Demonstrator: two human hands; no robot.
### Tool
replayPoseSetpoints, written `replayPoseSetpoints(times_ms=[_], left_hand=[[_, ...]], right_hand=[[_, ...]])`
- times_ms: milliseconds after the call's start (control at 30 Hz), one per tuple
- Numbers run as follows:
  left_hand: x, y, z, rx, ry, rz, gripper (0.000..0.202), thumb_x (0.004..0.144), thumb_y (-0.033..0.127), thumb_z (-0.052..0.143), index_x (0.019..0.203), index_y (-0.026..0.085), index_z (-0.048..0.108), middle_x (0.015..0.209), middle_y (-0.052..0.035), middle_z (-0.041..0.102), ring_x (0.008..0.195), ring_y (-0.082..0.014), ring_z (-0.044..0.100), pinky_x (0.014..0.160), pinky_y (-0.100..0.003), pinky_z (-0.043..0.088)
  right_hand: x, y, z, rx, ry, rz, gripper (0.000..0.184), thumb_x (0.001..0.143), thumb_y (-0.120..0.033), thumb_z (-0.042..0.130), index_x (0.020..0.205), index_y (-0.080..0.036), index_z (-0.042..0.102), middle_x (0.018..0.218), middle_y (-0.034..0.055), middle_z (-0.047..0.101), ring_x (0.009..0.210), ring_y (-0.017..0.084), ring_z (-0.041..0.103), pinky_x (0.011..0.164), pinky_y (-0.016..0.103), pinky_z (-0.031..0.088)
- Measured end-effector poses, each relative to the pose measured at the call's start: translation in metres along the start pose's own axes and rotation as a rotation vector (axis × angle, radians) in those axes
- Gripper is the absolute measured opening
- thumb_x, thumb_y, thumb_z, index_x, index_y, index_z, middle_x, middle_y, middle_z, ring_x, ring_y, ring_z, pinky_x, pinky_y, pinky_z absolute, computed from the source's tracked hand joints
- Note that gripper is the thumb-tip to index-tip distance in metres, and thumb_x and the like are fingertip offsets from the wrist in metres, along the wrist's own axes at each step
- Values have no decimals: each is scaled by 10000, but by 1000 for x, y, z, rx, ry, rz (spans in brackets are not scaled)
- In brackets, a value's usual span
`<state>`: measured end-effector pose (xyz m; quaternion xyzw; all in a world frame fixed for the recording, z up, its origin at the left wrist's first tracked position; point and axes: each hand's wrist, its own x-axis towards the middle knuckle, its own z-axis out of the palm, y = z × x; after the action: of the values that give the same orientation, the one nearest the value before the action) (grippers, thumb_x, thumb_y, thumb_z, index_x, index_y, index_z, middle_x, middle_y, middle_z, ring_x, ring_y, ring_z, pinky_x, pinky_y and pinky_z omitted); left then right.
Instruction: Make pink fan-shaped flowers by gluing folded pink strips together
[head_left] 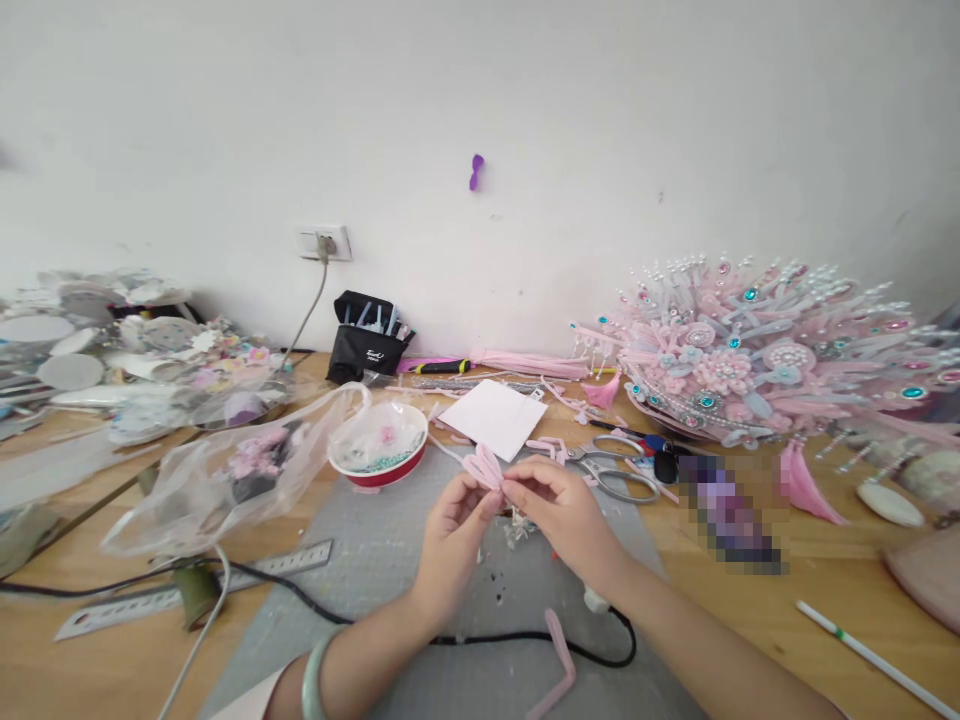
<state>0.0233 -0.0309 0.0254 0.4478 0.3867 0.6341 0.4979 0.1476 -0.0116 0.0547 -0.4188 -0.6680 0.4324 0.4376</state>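
A bent pink strip point(560, 646) lies at lower centre. Mid-frame, the left hand point(451, 530) and right hand point(564, 512) pinch pink loops point(484, 467) at the fingertips, probably to keep them gathered. Just beyond, right of centre, scissors point(592, 463) lie handles rightward, seemingly for easy reach.

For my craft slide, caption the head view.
Left hand and right hand pinch a looped pink pipe cleaner above a gray mat, with a beaded pink headpiece at right.
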Motion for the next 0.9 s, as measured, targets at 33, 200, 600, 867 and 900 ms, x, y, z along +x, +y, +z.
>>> replayPoseSetpoints(times_ms=[33,200,600,867,900], left_hand=[[0,0,0,23,-2,8,103,689,248,605,725,156,579,700,-6,583,685,-141,524,662,-250,441],[2,-1,-6,181,-30,85,107,725,273,578,726,167,583,714,-9,569,703,-150,503,682,-247,406],[3,3,-10,407,-57,276,56,765,208,535,725,188,567,690,19,543,672,-129,480,652,-211,367],[6,7,-12,651,-62,397,125,781,242,511,676,177,535,650,17,549,637,-131,495,631,-224,371],[6,8,-12,671,-59,407,129,782,246,510,675,177,535,652,16,555,640,-132,501,636,-228,374]], right_hand=[[0,0,-1,-28,7,-33,117,742,-287,554,758,-193,620,771,24,570,713,146,526,616,249,418],[0,-3,-4,-56,7,-60,93,738,-272,559,717,-191,601,724,11,540,653,130,488,586,238,384],[0,-5,-4,17,-21,9,109,726,-274,573,689,-173,589,672,2,533,618,119,479,556,228,374],[-3,-3,1,-1,65,-15,111,715,-261,573,667,-165,600,660,-2,547,615,115,502,552,216,386],[-4,-3,2,-6,82,-17,108,716,-256,571,670,-164,604,670,1,557,625,117,509,560,217,392]])
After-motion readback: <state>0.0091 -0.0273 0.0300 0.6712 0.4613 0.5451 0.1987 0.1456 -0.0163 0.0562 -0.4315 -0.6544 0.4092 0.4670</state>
